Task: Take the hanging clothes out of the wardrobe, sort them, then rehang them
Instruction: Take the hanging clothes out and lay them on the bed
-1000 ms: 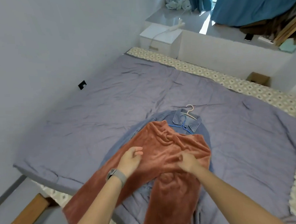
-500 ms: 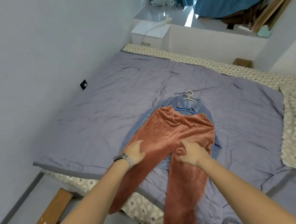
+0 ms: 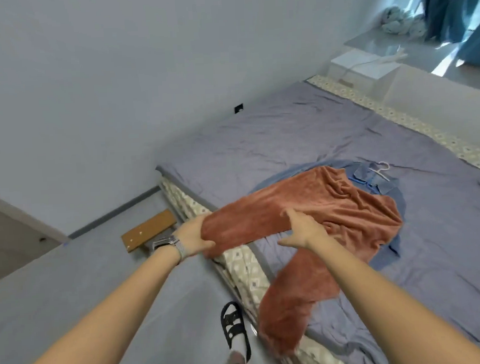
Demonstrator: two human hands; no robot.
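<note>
1. Head view, far left first: a wooden board lies on the grey floor, close to the corner of the bed.
2. Your left hand, with a watch on its wrist, grips the end of one leg of the rust-coloured trousers. The fingers curl round the cloth and hold that leg up off the bed's edge.
3. Down low, a foot in a black sandal stands on the floor just beside the bed frame.
4. Your right hand is spread wide, with fingers fairly straight, pressed against the same trouser leg further along. Whether it pinches the cloth underneath, you cannot tell from here.
5. The other trouser leg hangs over the edge of the bed, down towards the floor.
6. The trousers' upper part lies bunched on a denim jacket, which is spread flat on the grey sheet.
7. A pale hanger sits at the jacket's collar, hook pointing away from you.
8. Far right, blue curtains hang by the window.
</note>
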